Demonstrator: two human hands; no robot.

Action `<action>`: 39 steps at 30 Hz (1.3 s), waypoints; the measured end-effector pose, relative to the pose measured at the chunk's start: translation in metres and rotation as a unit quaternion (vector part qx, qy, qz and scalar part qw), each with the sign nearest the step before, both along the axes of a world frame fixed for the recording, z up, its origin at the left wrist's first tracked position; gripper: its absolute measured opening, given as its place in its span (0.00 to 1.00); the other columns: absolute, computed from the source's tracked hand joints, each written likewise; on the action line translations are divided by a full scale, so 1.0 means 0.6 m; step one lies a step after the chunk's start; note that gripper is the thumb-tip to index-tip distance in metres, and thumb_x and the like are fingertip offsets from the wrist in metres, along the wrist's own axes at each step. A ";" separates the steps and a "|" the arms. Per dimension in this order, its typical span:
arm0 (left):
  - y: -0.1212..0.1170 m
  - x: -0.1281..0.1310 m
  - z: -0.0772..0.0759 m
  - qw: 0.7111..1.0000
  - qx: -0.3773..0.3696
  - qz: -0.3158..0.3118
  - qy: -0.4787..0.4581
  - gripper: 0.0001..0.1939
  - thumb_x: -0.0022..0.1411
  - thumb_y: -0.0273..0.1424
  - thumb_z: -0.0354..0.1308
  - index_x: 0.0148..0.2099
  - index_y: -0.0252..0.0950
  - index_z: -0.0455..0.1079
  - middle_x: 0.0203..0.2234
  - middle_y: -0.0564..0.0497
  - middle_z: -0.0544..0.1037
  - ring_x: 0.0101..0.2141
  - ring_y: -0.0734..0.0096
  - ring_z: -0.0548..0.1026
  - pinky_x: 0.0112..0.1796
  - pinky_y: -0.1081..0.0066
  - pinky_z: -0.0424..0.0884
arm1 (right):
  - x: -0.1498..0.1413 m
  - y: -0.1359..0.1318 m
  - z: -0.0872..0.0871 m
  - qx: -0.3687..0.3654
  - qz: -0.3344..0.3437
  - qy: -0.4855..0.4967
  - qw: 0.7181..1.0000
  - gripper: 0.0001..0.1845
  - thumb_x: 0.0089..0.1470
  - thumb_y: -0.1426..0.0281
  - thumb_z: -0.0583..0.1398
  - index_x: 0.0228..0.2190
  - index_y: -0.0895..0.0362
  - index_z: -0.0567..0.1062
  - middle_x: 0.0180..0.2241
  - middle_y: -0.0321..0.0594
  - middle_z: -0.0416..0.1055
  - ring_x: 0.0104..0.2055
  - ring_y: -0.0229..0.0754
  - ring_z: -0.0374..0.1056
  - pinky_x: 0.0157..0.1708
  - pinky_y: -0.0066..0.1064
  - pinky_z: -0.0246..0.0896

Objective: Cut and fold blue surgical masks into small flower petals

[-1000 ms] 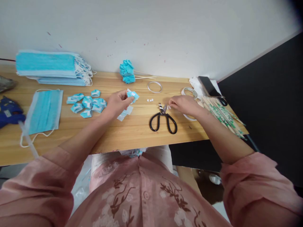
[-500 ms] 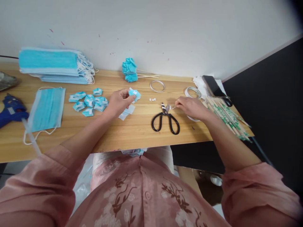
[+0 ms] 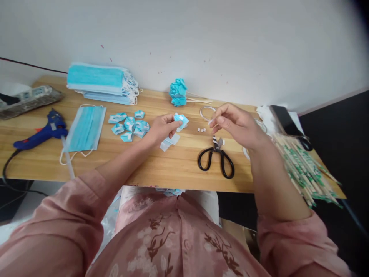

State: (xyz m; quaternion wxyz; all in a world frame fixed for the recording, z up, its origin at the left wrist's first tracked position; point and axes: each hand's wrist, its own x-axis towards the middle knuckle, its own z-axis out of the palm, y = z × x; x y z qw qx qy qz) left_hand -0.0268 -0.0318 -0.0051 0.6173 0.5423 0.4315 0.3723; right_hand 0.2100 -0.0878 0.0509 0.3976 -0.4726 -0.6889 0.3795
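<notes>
My left hand (image 3: 164, 130) is closed in a pinch on a small folded piece of blue mask fabric (image 3: 181, 120) with a white patch on it. Just below that lie pale fabric scraps (image 3: 169, 142). My right hand (image 3: 240, 125) is raised over the table, thumb and fingertips pinching a tiny white square of tape (image 3: 210, 122). Beneath it rest black-handled scissors (image 3: 218, 149), their blades pointing away from me. Several small white tape squares (image 3: 201, 130) sit between my hands. Left of my left hand is a cluster of folded blue pieces (image 3: 129, 124), several with white patches.
At the left are a blue glue gun (image 3: 43, 134), a power strip (image 3: 34, 98), a flat face mask (image 3: 88, 129) and a mask stack (image 3: 95, 79). Blue fabric flowers (image 3: 178, 90) on sticks lie at the back. Wrapped sticks (image 3: 302, 169) and a phone (image 3: 284, 120) are at the right.
My right hand has lifted from beside the scissors and moved towards my left hand, carrying the tape square. My left hand still holds the blue piece. The whole view has shifted left.
</notes>
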 end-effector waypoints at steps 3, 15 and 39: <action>0.003 -0.002 0.000 1.000 -0.021 0.000 -0.010 0.13 0.62 0.24 0.60 0.26 0.34 0.65 0.13 0.59 0.66 0.16 0.83 0.60 0.21 0.78 0.56 | -0.031 0.034 -0.011 0.006 0.019 0.048 0.999 0.22 0.56 0.48 0.68 0.36 0.51 0.70 0.34 0.36 0.74 0.34 0.38 0.73 0.33 0.32 0.76; -0.004 0.001 0.004 0.999 -0.024 -0.006 -0.037 0.10 0.63 0.22 0.60 0.29 0.33 0.68 0.16 0.60 0.65 0.17 0.84 0.60 0.21 0.77 0.55 | -0.084 0.056 -0.138 0.004 -0.034 0.097 0.995 0.40 0.55 0.56 0.68 0.64 0.45 0.61 0.35 0.35 0.75 0.35 0.43 0.75 0.32 0.35 0.75; 0.008 -0.010 0.001 0.998 0.030 -0.053 0.014 0.11 0.61 0.29 0.62 0.27 0.35 0.66 0.16 0.59 0.66 0.18 0.82 0.63 0.22 0.78 0.59 | -0.087 0.056 -0.131 0.023 -0.075 0.069 0.994 0.40 0.57 0.63 0.66 0.66 0.44 0.59 0.30 0.32 0.71 0.28 0.40 0.69 0.31 0.36 0.71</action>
